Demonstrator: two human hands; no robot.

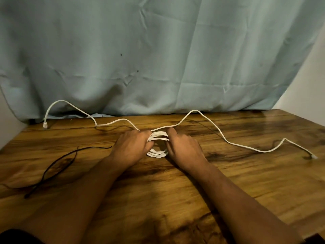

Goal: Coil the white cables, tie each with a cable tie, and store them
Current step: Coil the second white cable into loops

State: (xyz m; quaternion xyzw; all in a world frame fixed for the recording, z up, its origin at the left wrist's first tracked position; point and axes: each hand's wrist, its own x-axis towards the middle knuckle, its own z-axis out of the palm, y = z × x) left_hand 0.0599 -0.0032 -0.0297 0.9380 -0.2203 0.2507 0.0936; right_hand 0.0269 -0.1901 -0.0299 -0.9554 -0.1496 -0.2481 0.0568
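wooden table (228, 182) | pale blue curtain (158, 50) behind | white wall (309, 81) right

On wooden table (228, 182): white cable (157, 154) partly coiled at centre, ends trailing toward ten and three o'clock; black ties (50, 167) at eight o'clock.

A wooden table (228, 182) fills the lower half of the view, its top a warm brown with dark streaks and knots in the grain. It has a sheen, and light glints off its far right corner. Behind it hangs a pale blue-green cloth (158, 50), creased and wrinkled, with a few small dark specks near the middle. Its lower edge drops behind the back of the table. A plain white wall (313, 76) shows past the cloth on the right, and a narrow strip of it on the left.
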